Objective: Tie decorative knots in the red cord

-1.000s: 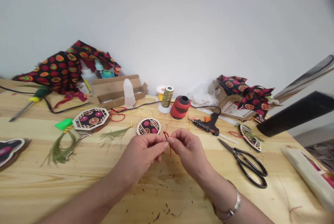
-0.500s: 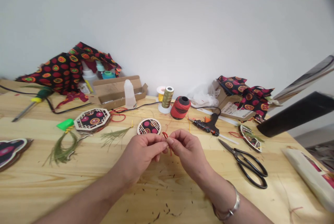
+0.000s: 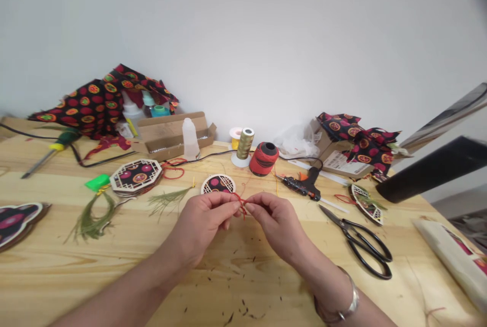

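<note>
A small loop of red cord [image 3: 242,204] is stretched between my hands over the middle of the table. My left hand [image 3: 207,220] pinches its left side between thumb and forefinger. On the right, the thumb and forefinger of my right hand [image 3: 276,223] close on the cord too. Just behind my left fingers lies a round patterned ornament [image 3: 217,184] with a pale lattice rim, its lower edge partly covered by them. A thin red thread runs from near the cord towards the red thread spool [image 3: 263,158].
Black scissors [image 3: 361,235] and a glue gun [image 3: 304,185] lie to the right. Behind stand a gold thread spool [image 3: 245,143] and a white bottle [image 3: 189,139]. An octagonal ornament [image 3: 136,175], green tassel [image 3: 93,215] and screwdriver [image 3: 49,152] are on the left.
My fingertips have moved slightly apart, and more of the red cord shows between them. The whole view has shifted a little.
</note>
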Demonstrator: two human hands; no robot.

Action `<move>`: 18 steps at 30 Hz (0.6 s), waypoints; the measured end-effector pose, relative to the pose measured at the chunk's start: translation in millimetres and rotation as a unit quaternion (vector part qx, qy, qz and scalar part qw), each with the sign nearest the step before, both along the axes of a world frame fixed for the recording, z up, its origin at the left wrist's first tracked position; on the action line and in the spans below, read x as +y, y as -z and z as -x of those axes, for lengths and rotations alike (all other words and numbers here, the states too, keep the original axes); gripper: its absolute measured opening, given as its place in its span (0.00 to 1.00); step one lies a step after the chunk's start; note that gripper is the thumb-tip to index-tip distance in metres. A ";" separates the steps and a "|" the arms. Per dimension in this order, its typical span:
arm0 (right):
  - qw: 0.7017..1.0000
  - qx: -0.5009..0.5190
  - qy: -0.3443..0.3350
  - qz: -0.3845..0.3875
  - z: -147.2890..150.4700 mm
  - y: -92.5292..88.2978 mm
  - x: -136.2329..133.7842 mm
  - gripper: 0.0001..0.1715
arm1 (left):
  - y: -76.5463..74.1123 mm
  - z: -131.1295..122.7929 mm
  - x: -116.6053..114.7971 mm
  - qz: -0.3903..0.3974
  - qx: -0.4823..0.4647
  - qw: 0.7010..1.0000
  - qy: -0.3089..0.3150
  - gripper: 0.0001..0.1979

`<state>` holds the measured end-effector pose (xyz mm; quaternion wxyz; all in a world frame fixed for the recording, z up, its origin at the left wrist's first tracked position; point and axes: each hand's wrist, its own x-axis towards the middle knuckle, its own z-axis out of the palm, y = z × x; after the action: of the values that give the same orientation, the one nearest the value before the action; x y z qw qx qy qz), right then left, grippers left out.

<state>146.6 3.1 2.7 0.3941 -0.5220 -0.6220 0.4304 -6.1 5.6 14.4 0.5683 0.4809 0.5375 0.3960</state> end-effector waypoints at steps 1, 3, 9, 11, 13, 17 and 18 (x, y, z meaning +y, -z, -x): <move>1.000 -0.007 0.007 0.001 0.3 -0.2 -0.3 0.10 | 0.3 0.1 0.2 -0.004 0.000 1.000 -0.001 0.08; 1.000 0.000 0.009 0.016 1.3 -0.6 -0.9 0.11 | 1.1 0.2 0.6 -0.011 0.002 1.000 -0.001 0.07; 0.998 0.029 -0.011 0.060 4.0 -1.3 -1.4 0.09 | 2.7 0.2 -0.3 -0.009 -0.004 1.000 -0.007 0.08; 0.998 0.014 -0.001 0.056 3.5 -0.1 -1.1 0.11 | 2.8 0.1 -0.4 -0.010 -0.019 1.000 -0.002 0.07; 0.999 0.003 0.002 0.051 2.6 1.2 -0.9 0.11 | 2.7 0.0 0.0 -0.008 -0.033 0.999 0.005 0.08; 0.999 -0.016 0.005 0.043 1.7 2.1 -0.6 0.12 | 1.2 -0.2 -0.1 0.000 -0.044 0.999 0.012 0.08; 0.999 -0.021 0.007 0.042 1.7 2.0 -0.5 0.12 | 0.6 -0.2 -0.4 0.002 -0.044 0.999 0.013 0.08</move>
<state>144.8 2.6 0.7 0.3619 -0.5513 -0.6077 0.4424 -5.9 5.1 13.9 0.5977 0.4685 0.5063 0.4086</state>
